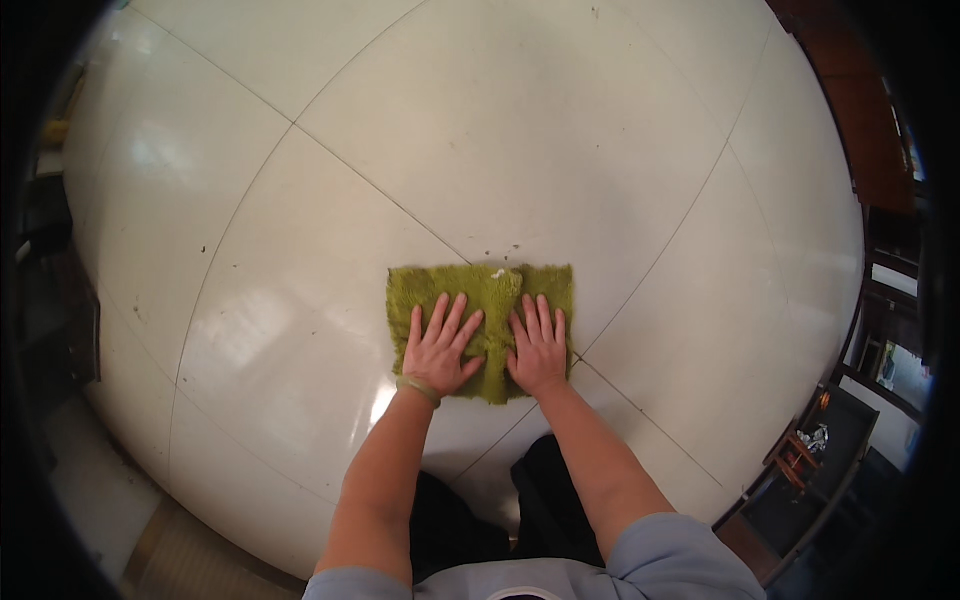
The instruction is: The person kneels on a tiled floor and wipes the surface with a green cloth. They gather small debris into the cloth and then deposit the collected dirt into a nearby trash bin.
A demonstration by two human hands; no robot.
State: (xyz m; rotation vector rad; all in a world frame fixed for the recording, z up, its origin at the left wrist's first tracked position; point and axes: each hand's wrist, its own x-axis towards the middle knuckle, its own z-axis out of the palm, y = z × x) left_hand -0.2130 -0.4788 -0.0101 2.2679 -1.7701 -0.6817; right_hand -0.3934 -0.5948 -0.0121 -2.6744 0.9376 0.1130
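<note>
A fluffy olive-green cleaning cloth (pixel 495 330) lies spread on the pale tiled floor (pixel 480 150), with a raised fold running down its middle. My left hand (pixel 442 345) presses flat on its left half, fingers spread; a pale bangle (pixel 418 390) circles that wrist. On the right half rests my right hand (pixel 538 345), palm down, its fingers a little apart. Neither hand is closed around the cloth. A small white bit (pixel 499 274) sits at the top of the fold. Several dark crumbs (pixel 502 251) dot the floor just beyond the cloth's far edge.
Dark wooden furniture (pixel 862 112) lines the right rim. Lower right, a dark shelf (pixel 832 435) holds small items, one of them shiny like foil. Dark furniture (pixel 64 300) stands at the left rim, and a striped mat (pixel 195 555) shows lower left. Scattered specks (pixel 203 250) mark the tiles.
</note>
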